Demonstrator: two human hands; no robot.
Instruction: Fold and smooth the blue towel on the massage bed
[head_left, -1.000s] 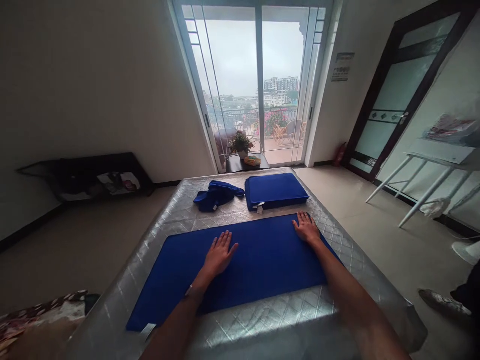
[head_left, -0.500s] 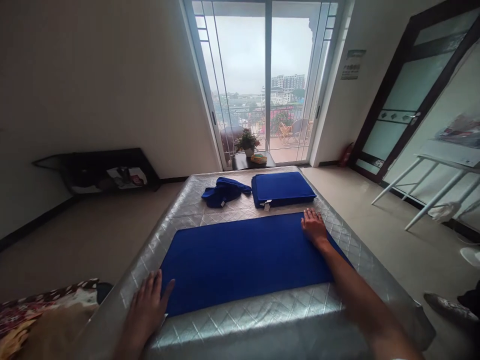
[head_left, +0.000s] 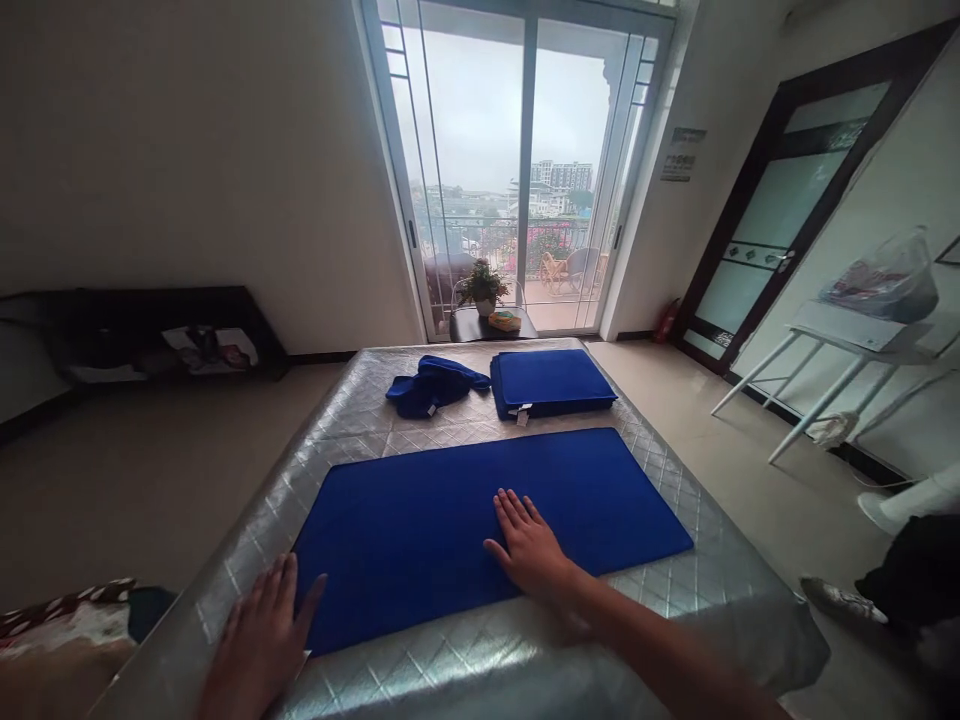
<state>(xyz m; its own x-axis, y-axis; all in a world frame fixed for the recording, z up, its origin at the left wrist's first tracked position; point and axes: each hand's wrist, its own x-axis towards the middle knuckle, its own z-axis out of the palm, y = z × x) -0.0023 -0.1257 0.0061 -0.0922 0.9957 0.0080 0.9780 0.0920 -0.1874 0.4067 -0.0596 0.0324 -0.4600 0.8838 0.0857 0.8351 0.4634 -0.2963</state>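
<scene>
A rectangular blue cloth [head_left: 420,530] lies spread flat on the silver quilted table cover [head_left: 450,650]. At its left edge rests my left hand [head_left: 259,630], fingers stretched, thumb over the cloth; a bit of white tag shows by the wrist. My right hand [head_left: 525,545] lies flat on the cloth, right of its middle, with the fingers extended and nothing held. Beyond the cloth sits a neat stack of folded blue cloths [head_left: 555,380] with a white tag at its front. Left of the stack is a crumpled blue cloth [head_left: 435,385].
A potted plant [head_left: 484,285] stands on a dark chair [head_left: 465,322] behind the table, before a sliding glass door. To the right, a white stool [head_left: 855,345] carries a plastic bag. A person's shoe [head_left: 840,598] shows at lower right. Patterned fabric [head_left: 67,625] lies at lower left.
My right hand has slid left and nearer from the cloth's far right corner to the middle area. My left hand stays at the left edge. The view has turned slightly right.
</scene>
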